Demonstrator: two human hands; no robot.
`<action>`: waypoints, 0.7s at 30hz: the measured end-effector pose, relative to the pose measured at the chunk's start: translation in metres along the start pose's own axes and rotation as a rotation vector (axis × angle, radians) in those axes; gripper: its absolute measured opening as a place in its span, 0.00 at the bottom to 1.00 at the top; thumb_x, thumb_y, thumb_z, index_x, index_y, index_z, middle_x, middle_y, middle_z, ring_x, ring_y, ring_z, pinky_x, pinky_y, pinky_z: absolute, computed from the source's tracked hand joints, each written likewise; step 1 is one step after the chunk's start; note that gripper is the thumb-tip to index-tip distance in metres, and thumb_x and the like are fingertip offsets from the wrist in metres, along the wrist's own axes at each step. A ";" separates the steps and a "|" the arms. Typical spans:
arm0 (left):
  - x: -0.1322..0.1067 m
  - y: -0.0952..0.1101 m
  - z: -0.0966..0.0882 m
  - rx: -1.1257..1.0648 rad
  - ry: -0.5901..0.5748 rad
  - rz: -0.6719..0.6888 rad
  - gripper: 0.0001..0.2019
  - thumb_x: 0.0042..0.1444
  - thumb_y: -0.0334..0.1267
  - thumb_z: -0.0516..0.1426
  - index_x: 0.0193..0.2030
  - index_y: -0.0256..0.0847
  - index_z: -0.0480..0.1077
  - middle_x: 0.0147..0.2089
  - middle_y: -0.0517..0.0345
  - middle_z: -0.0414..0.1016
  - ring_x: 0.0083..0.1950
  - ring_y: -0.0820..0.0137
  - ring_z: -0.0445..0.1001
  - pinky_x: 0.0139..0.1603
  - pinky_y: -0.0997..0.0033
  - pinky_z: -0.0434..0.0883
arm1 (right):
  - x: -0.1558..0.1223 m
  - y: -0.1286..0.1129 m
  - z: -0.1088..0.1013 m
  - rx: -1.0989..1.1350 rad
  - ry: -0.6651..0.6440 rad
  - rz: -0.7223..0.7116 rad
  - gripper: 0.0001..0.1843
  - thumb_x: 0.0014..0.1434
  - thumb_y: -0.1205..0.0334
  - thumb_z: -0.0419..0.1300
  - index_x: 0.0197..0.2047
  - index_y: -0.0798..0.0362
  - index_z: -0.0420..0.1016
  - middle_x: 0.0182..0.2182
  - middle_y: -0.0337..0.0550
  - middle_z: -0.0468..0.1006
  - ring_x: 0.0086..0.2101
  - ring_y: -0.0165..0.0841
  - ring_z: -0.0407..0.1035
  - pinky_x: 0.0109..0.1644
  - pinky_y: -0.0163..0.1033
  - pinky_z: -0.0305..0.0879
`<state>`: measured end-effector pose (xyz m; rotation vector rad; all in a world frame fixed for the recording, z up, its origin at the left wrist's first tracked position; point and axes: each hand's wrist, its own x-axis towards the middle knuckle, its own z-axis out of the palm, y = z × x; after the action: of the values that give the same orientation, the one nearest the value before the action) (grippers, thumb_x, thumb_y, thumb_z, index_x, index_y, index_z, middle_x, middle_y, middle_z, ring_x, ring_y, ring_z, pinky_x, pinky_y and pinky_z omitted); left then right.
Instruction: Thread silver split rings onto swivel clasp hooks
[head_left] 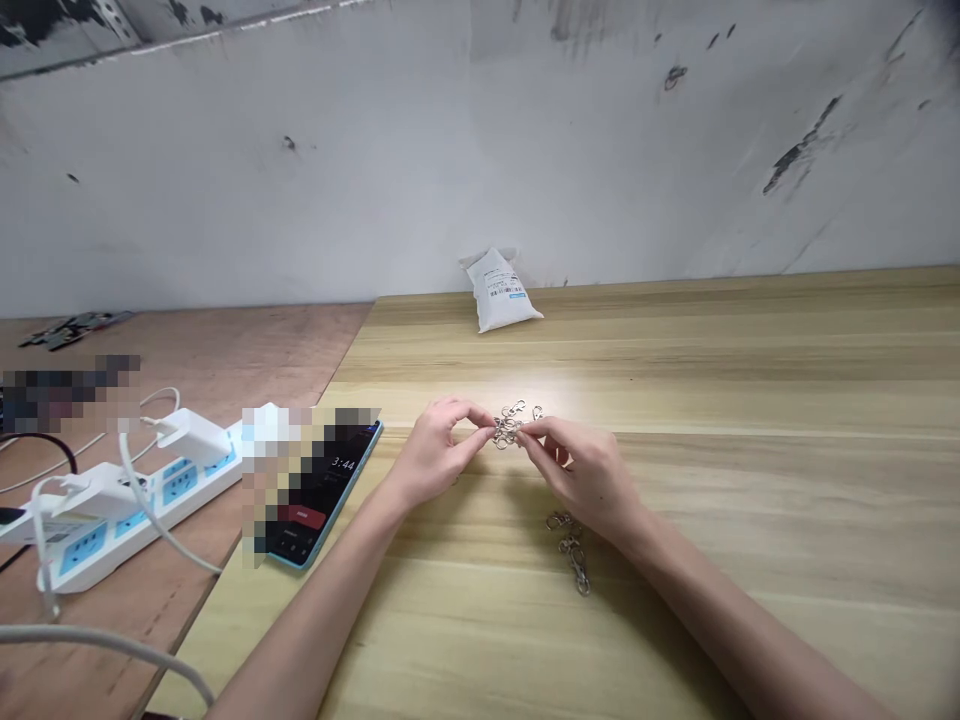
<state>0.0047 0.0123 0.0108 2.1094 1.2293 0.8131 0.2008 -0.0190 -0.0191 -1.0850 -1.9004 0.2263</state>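
My left hand (439, 445) and my right hand (581, 470) meet over a light wooden table (750, 400). Both pinch a small cluster of silver metal clasps (510, 422) with thumb and fingertips, the left from the left side, the right from the right. A few clasps stick out above the fingers. A short string of linked silver clasps (571, 552) lies on the table just below my right wrist.
A small white printed bag (501, 290) stands at the table's back edge by the wall. A phone (319, 490) with a lit screen lies left of my left arm. A white power strip (127, 495) with chargers and cables sits on the reddish board at left.
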 end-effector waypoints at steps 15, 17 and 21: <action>-0.001 -0.001 0.006 0.019 0.051 -0.012 0.04 0.59 0.35 0.58 0.36 0.41 0.75 0.38 0.57 0.78 0.44 0.65 0.74 0.38 0.70 0.69 | -0.002 -0.005 0.009 0.325 0.020 0.280 0.08 0.62 0.63 0.59 0.33 0.54 0.77 0.24 0.40 0.79 0.20 0.27 0.67 0.23 0.32 0.61; -0.001 -0.002 0.006 0.006 0.056 -0.018 0.04 0.59 0.35 0.59 0.36 0.41 0.75 0.38 0.57 0.78 0.44 0.66 0.74 0.36 0.71 0.68 | -0.001 -0.005 0.009 0.444 0.012 0.362 0.09 0.62 0.61 0.59 0.33 0.54 0.77 0.26 0.42 0.80 0.20 0.27 0.67 0.23 0.32 0.63; -0.001 -0.002 0.005 -0.020 0.051 -0.026 0.04 0.59 0.35 0.59 0.36 0.41 0.75 0.39 0.57 0.79 0.44 0.66 0.75 0.35 0.71 0.68 | -0.001 -0.005 0.009 0.423 0.009 0.332 0.09 0.62 0.61 0.59 0.33 0.54 0.77 0.27 0.42 0.80 0.21 0.28 0.68 0.24 0.33 0.62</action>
<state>0.0071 0.0117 0.0060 2.0645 1.2673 0.8683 0.1911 -0.0207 -0.0222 -1.0940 -1.5576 0.7723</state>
